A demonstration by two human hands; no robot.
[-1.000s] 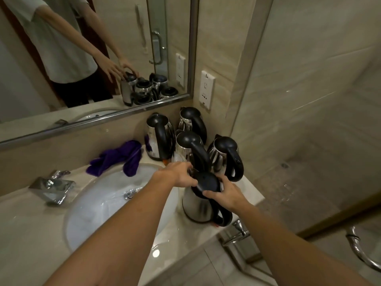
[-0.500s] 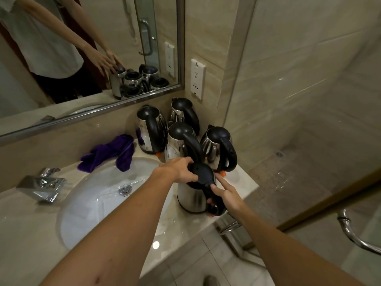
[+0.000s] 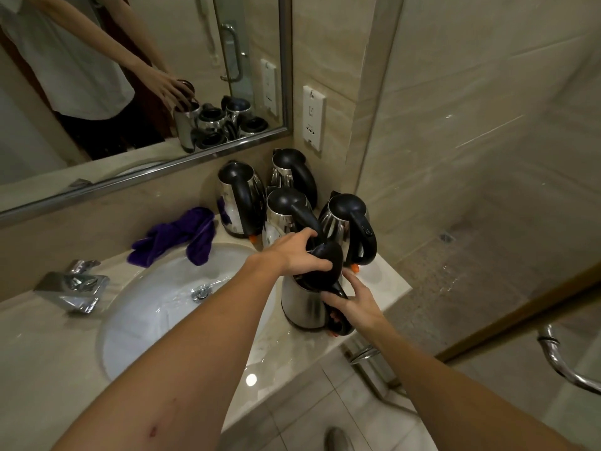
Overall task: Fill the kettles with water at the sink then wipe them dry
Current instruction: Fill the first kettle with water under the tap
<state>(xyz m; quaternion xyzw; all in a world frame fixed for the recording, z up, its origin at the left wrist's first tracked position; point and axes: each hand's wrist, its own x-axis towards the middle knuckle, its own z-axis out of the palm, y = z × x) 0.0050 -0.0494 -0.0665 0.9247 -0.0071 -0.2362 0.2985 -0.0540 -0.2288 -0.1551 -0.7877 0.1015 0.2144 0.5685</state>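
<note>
A steel kettle (image 3: 302, 307) with a black lid and handle stands on the counter right of the white sink basin (image 3: 156, 307). My left hand (image 3: 297, 252) grips its black lid (image 3: 328, 265), which is tilted up off the rim. My right hand (image 3: 354, 304) holds the kettle's black handle. Several more steel kettles (image 3: 286, 213) stand behind it in the corner, lids down. A purple cloth (image 3: 175, 236) lies on the basin's far rim. The chrome tap (image 3: 73, 288) sits at the left.
The marble counter (image 3: 48, 353) ends just right of the kettles. A mirror (image 3: 130, 76) runs along the back wall, with a wall socket (image 3: 313, 117) beside it. A glass shower partition (image 3: 487, 157) and a chrome rail (image 3: 566, 362) are on the right.
My left hand has lifted the near kettle's lid from flat to tilted open. My right hand slid from the lid down to the handle.
</note>
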